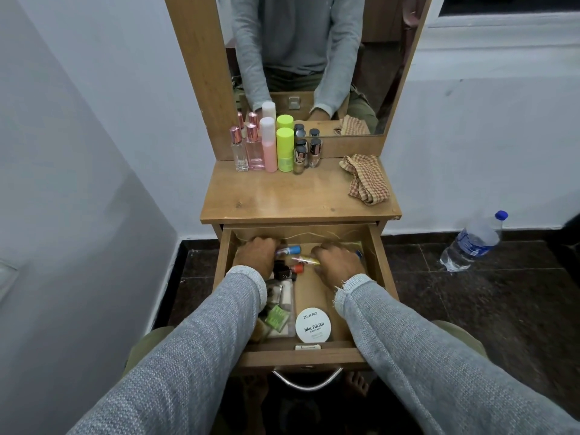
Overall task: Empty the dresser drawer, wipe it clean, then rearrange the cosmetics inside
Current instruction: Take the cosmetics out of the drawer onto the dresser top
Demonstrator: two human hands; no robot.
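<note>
Drawer (381,271) (open), dresser top (292,196), dark floor (489,309).

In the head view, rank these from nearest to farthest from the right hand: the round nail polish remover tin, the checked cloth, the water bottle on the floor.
From the right hand:
1. Round nail polish remover tin, in the drawer's front, just below the hand.
2. Checked cloth, on the dresser top, right side.
3. Water bottle, on the floor, far right.

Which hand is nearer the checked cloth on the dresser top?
Right. The right hand is in the drawer, below the checked cloth at the top's right side; the left hand is farther left.
</note>
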